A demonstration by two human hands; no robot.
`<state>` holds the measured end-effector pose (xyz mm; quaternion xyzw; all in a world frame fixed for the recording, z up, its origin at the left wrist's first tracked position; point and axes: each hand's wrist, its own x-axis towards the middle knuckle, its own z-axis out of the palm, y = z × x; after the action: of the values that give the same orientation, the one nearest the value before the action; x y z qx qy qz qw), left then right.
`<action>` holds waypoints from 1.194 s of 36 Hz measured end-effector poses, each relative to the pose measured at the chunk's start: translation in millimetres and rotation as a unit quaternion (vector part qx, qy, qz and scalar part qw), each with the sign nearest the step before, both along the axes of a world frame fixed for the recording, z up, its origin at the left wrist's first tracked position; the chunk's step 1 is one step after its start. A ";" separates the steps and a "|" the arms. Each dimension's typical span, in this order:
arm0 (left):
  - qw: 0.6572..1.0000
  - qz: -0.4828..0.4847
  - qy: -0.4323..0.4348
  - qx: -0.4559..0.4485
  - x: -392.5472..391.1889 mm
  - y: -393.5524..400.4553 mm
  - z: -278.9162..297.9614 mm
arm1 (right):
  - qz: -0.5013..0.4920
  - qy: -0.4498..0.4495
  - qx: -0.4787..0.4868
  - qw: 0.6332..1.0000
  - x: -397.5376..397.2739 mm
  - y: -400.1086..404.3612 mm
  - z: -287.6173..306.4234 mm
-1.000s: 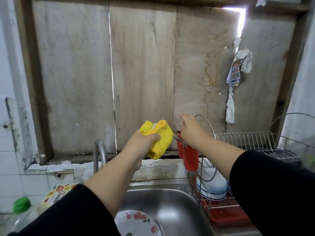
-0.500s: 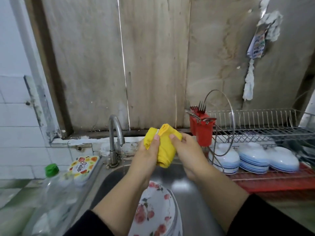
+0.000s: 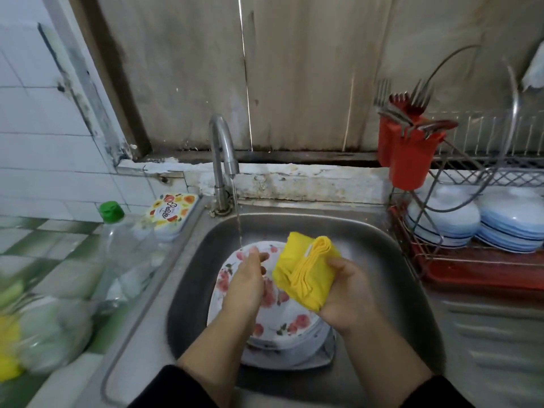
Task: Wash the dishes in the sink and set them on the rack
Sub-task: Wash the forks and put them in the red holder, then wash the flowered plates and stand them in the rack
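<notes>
A: Where are the dishes right now?

B: A stack of flowered plates [image 3: 282, 322] lies flat in the sink [image 3: 379, 245], directly under both hands. The right hand [image 3: 344, 293] grips a folded yellow cloth [image 3: 306, 275], fingers curled round its lower end and thumb pressing near the folded edge. The plates sit just below that grip.

A: And the other hand?

B: The left hand [image 3: 245, 282] is just left of the cloth, fingers straight and relaxed, holding nothing. It hangs over the top plate's far rim, near where the thin stream from the tap [image 3: 222, 148] lands. I can't tell if the fingertips touch the plate.

A: How will those plates handle?

B: Stiff and breakable, I'd judge, and slick, since water is running on them. A stack lifted whole would be heavy, so one at a time looks wiser. The glaze gives little purchase in the middle; the rim is the place, thumb on top, fingers beneath.

A: And the cloth?

B: Soft and limp, light when dry, heavier once soaked. Bunched in the palm as it is, it should wipe well enough.

A: Where do clean ones go?

B: The rack [image 3: 471, 260] stands to the right of the cloth hand, beyond the sink wall. Stacks of blue and white bowls [image 3: 441, 219] already fill its lower shelf, with a red cutlery cup [image 3: 409, 160] of forks hung above. A wet plate carried over that sink edge could slip, so a firm rim pinch matters.
</notes>
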<state>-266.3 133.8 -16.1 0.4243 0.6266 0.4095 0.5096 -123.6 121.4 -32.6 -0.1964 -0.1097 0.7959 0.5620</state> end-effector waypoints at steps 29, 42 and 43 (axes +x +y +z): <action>0.939 0.115 0.262 -0.193 -32.4 15.7 -69.3 | -0.035 -0.002 -0.061 0.998 -5.7 1.4 -26.0; 0.983 0.183 0.018 -0.016 -37.5 8.3 -57.6 | -0.060 0.022 -0.044 0.997 -0.7 -1.5 -20.6; 0.981 0.192 -0.017 -0.015 -36.5 9.2 -55.4 | -0.064 0.022 -0.046 0.997 -0.6 -1.3 -20.0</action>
<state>-302.8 143.0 -71.6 0.2816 0.6938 0.4976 0.4379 -124.1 120.2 -52.6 -0.2113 -0.0482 0.7663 0.6049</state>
